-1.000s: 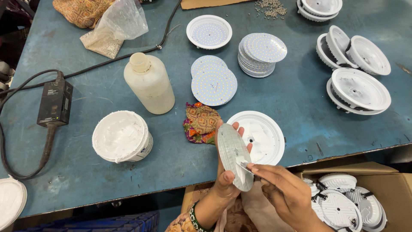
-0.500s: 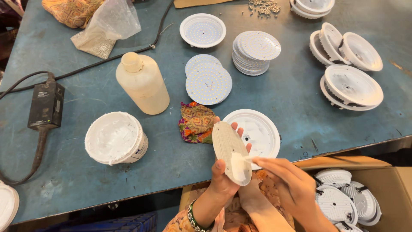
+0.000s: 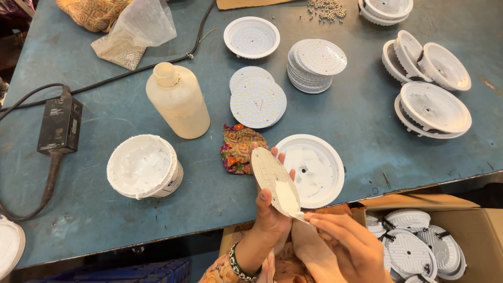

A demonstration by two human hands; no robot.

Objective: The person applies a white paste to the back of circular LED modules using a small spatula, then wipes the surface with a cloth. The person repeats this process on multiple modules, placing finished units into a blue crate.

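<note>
The left hand [image 3: 270,212] holds a round LED board [image 3: 276,182] tilted on edge in a pinching grip, just above the bench [image 3: 105,220] edge. The right hand [image 3: 343,246] touches its lower rim with spread fingertips (white paste smeared there), beside a white lamp housing [image 3: 314,170].

Just left of the hands, an open tub of white paste [image 3: 144,166] sits on the blue tabletop [image 3: 356,120]. A plastic bottle [image 3: 178,100] stands beyond it, a patterned cloth [image 3: 241,149] nearer. Farther ahead lie stacked LED discs [image 3: 316,65]; white lamp housings [image 3: 433,107] rest to the right, a black power adapter [image 3: 59,126] far left.
</note>
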